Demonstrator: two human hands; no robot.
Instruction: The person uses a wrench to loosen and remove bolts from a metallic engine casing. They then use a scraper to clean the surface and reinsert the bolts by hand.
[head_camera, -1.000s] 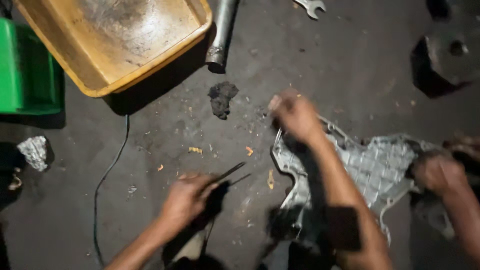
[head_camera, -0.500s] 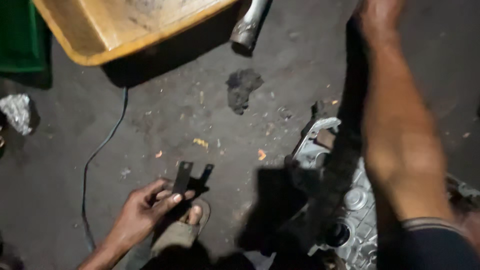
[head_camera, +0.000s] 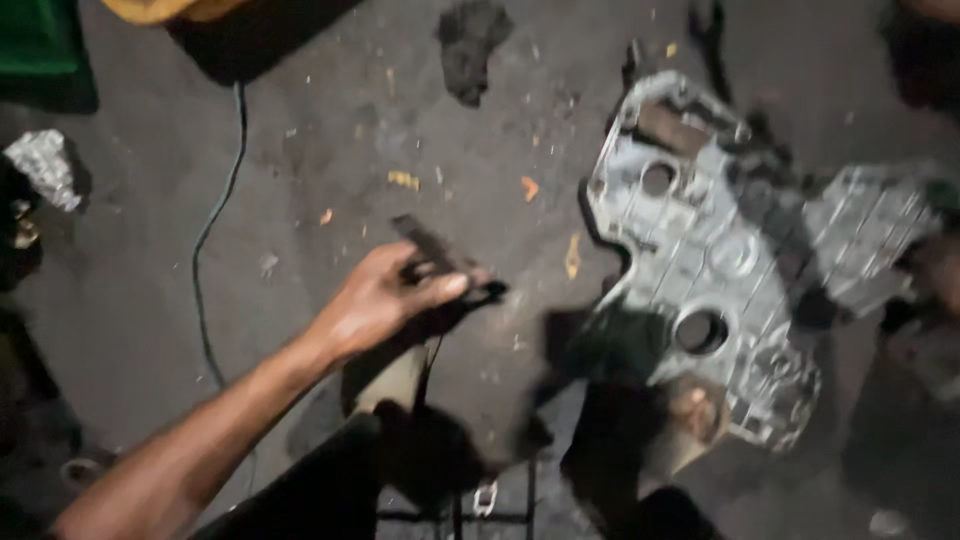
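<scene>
One hand is clearly in view: our left hand (head_camera: 385, 300), reaching in from the lower left over the dark, stained floor (head_camera: 300, 130). Fingers are curled closed around a small dark metal piece (head_camera: 432, 250), a flat strip that sticks up and away past the thumb; its exact shape is blurred. The piece is lifted off the floor, just left of centre. We cannot tell whether a second dark bit at the fingertips belongs to the same piece.

Right hand: only a blurred shape at the far right edge, so we cannot tell its grip.

Right of the left hand, apart from it, lies a large grey cast metal cover (head_camera: 720, 260), flat on the floor, with two round holes and ribbed faces. A dark shadow crosses its lower left part.

Other items noted: a thin green cable (head_camera: 212, 215) running down the floor left of the hand; a crumpled silvery scrap (head_camera: 42, 165) at the left edge; a black oily patch (head_camera: 472, 45) near the top; small orange flecks (head_camera: 530, 187) scattered between hand and cover; a yellow tray corner (head_camera: 160, 8) at the top left.
</scene>
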